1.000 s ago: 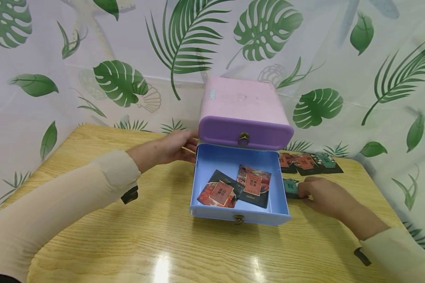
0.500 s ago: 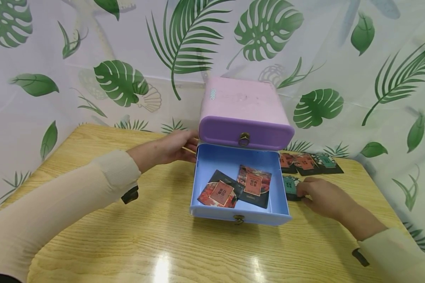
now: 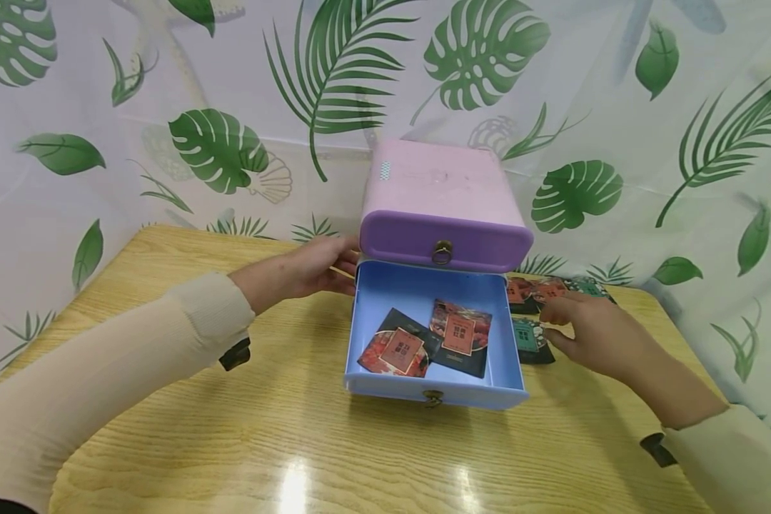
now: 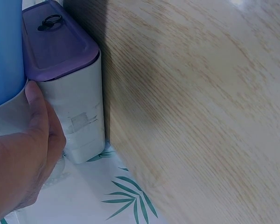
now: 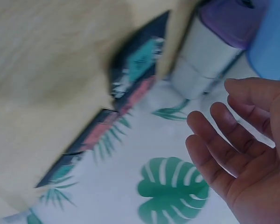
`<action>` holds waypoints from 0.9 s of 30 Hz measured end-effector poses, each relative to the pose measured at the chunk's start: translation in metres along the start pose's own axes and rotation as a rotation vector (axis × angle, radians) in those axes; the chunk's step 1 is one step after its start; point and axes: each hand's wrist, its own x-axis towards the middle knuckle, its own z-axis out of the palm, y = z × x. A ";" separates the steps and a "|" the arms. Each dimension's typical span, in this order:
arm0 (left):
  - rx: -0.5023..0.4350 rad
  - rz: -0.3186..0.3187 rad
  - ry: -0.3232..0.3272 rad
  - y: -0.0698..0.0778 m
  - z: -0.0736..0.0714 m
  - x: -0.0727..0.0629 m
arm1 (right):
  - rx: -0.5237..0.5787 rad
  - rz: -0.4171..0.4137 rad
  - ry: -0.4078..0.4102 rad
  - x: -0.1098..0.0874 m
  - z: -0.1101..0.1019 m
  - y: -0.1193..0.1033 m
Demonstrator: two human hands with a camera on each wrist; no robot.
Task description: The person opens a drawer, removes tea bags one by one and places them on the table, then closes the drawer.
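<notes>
Right hand: fingers loosely bent, nothing held, thumb apart from fingers; its own wrist view shows a gap between it and the sachets. Nearest to it, just off the fingertips on their left, lies the teal-labelled sachet, flat on the table beside the blue drawer.

Left hand: fingers extended against the side of the drawer unit, gripping nothing visible; some fingertips hidden. Probably a steadying touch.

Handling, as judged: the work seems to lie with the right fingers and the loose sachets. A flat packet gives little to pinch; best to come in low, press one edge with a fingertip, work the thumb under the opposite corner, then close on the margin. The drawer wall crowds the packet on the side away from the right hand, so the free edge nearer the palm looks easier. Light, even pressure from the left hand should keep the unit from skidding; too much might shift it.

Look of the sachet: black, squarish, teal panel with dark characters, pale floral print at the side. Thin and probably pliable. Beyond the right fingertips, a row of three sachets, two red-panelled, one teal, partly behind the hand. Leftward, inside the drawer, two red-panelled sachets, one overlapping the other at a slant.
</notes>
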 end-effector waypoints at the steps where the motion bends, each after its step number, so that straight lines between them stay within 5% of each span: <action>1: 0.000 0.001 -0.001 0.000 0.000 0.000 | -0.001 -0.011 0.021 0.001 -0.003 -0.002; 13: 0.002 0.010 -0.014 0.000 -0.001 -0.001 | -0.029 -0.039 0.136 0.006 -0.038 -0.039; 27: -0.014 0.010 -0.011 0.000 0.000 -0.001 | 0.054 -0.110 0.040 0.017 -0.043 -0.092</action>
